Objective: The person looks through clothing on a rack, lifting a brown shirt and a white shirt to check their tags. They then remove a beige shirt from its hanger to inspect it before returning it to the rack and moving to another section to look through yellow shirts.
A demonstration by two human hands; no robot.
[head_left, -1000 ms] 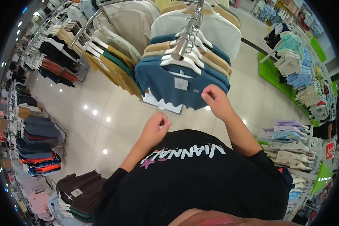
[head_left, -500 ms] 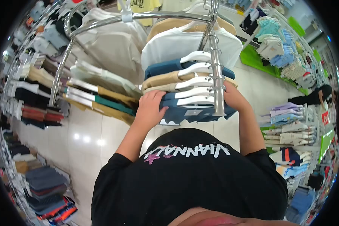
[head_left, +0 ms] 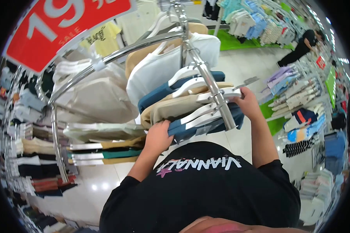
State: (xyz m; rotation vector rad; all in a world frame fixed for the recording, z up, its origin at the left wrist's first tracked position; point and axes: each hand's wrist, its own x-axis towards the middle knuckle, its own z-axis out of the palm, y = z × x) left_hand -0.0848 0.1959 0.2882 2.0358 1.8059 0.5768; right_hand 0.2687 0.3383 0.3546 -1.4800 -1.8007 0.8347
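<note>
Several T-shirts on white hangers hang from a chrome rail arm [head_left: 214,89] in front of me. My left hand [head_left: 158,136] is closed around the left shoulder of the dark blue T-shirts [head_left: 177,130] nearest my body. On the other side of the rail, my right hand [head_left: 248,103] has its fingers closed at the end of a white hanger [head_left: 231,92]; a tag [head_left: 251,81] sticks out just above it. Between my hands, a beige T-shirt [head_left: 175,110] hangs directly behind the blue ones. Farther back are another blue T-shirt [head_left: 153,95] and a white T-shirt [head_left: 153,70].
A red sale sign [head_left: 62,31] looms at upper left above the rack's crossbar [head_left: 120,52]. Left of my hands hang folded trousers [head_left: 105,153] and grey-beige tops [head_left: 93,97]. Clothing racks line the right side, where a person in black [head_left: 301,48] stands.
My view has turned, bringing the red sign in at upper left. My right hand has moved up to the hanger's end, and the front hangers now slant. My left hand stays on the blue shoulders.
</note>
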